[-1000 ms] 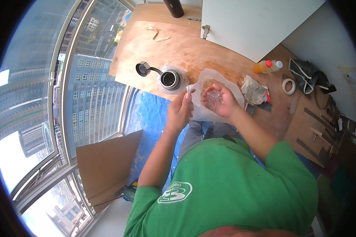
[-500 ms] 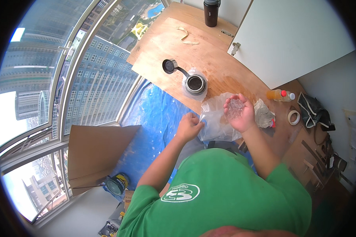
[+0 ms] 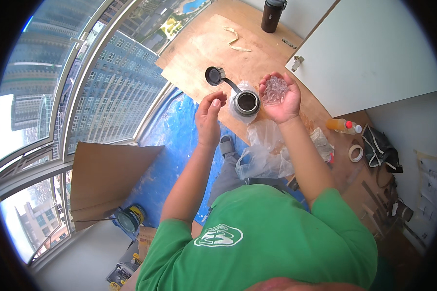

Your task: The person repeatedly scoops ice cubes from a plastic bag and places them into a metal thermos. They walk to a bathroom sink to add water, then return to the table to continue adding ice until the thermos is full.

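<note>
A wide-mouthed steel flask [image 3: 247, 103] stands upright on the wooden table, its dark lid [image 3: 214, 76] swung open to the far left on a strap. Clear plastic [image 3: 241, 116] surrounds its body. My right hand [image 3: 284, 109], palm up just right of the flask mouth, cups a heap of ice cubes [image 3: 275, 90]. Left of the flask, my left hand [image 3: 209, 119] is raised with its fingers loosely bent and the thumb apart; nothing shows in it. Nearer me, a crumpled clear plastic bag [image 3: 264, 160] lies at the table's edge.
Beyond the flask are a peel-like strip [image 3: 237, 41] and a dark tumbler [image 3: 273, 17]. To the right are bottles of orange drink [image 3: 337, 125], a tape roll [image 3: 355, 153] and a dark bag [image 3: 381, 145]. Blue sheeting [image 3: 153, 140] covers the floor beside a cardboard panel [image 3: 107, 179].
Both hands have moved forward from the plastic bag to either side of the flask. My right hand carries the ice close to the flask mouth. The left hand's fingers have loosened.
</note>
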The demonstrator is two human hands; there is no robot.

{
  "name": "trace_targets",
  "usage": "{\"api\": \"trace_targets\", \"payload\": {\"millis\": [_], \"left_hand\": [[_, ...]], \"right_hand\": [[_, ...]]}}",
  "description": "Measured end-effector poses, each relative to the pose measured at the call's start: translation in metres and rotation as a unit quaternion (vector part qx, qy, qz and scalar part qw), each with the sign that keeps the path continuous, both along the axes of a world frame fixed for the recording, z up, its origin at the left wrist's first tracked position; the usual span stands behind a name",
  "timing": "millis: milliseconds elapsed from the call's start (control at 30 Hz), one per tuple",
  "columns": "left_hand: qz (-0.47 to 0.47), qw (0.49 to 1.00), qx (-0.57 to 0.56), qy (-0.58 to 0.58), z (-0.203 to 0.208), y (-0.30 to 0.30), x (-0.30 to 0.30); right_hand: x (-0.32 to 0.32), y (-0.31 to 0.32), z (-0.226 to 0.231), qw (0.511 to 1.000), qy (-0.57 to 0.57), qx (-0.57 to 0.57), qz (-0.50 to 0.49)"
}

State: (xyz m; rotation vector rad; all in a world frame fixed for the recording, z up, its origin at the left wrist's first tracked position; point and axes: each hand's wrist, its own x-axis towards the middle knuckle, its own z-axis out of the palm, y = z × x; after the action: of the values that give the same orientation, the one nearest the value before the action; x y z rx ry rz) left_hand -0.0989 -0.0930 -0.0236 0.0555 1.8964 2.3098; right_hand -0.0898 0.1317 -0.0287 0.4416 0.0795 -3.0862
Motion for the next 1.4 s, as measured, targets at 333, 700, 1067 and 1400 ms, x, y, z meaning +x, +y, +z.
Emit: {"api": "trace_targets", "payload": {"millis": [333,700,1067,1400], "left_hand": [[0.066,0.983,0.157,0.063,-0.012,0.079,-0.017],[0.117,0.987,0.101,0.04,-0.024,0.093,-0.017],[0.112,0.986,0.122,-0.011,-0.02,0.09,-0.016],[0.127,0.983,0.128,-0.013,-0.017,0.09,-0.021]], "right_hand": [[-0.024,-0.027,-0.01,0.986,0.007,0.166,-0.028],[-0.024,-0.04,-0.014,0.962,0.005,0.261,-0.073],[-0.015,-0.055,-0.008,0.92,0.031,0.376,-0.109],[-0.003,-0.061,0.0,0.828,0.069,0.55,-0.086]]}}
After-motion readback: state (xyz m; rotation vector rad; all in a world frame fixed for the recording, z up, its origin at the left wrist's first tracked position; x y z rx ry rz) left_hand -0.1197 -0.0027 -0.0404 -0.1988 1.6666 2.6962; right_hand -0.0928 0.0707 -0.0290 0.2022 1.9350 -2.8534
